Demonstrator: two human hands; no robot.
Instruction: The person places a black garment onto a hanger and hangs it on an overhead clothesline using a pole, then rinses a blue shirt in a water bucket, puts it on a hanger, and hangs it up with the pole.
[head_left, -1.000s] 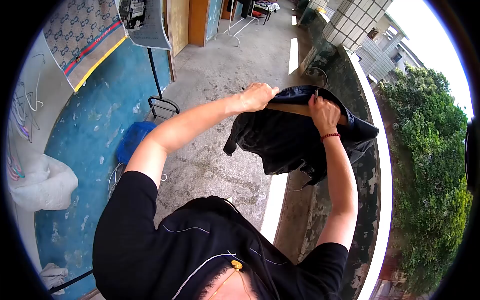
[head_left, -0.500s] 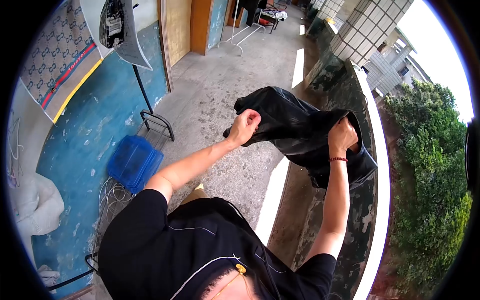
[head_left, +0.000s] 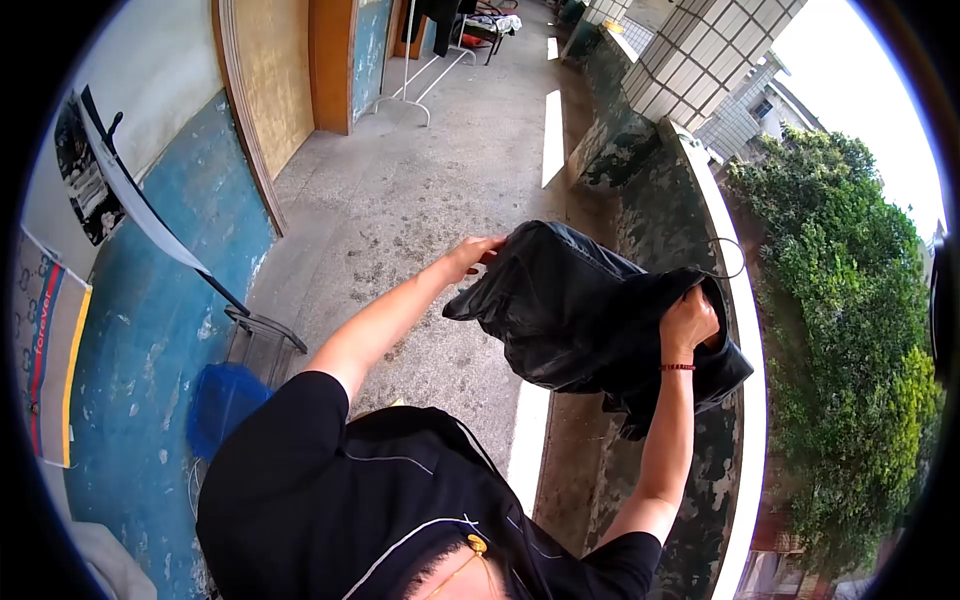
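Observation:
A black, shiny-looking garment [head_left: 570, 310], bunched and creased, hangs in front of me beside the balcony wall; its exact kind is unclear. My right hand [head_left: 688, 322] is closed on its right end, near an opening, with a dark red bead bracelet on the wrist. At the garment's upper left edge is my left hand [head_left: 474, 257], its fingers stretched out and partly apart, touching or nearly touching the cloth. A thin wire loop [head_left: 738, 262] sticks out beyond the garment's right end, over the wall's white top.
The balcony wall [head_left: 690, 450] runs along my right, with trees [head_left: 820, 300] beyond. To the left are a blue mesh basket [head_left: 228, 405], a black stand [head_left: 262, 325] and a peeling blue wall [head_left: 150, 400]. A white clothes rack [head_left: 405, 60] stands farther down the corridor.
My left hand has gone from a pinch in front of the garment to stretched fingers at its upper left edge. The garment hangs lower and fuller. My view has turned slightly right.

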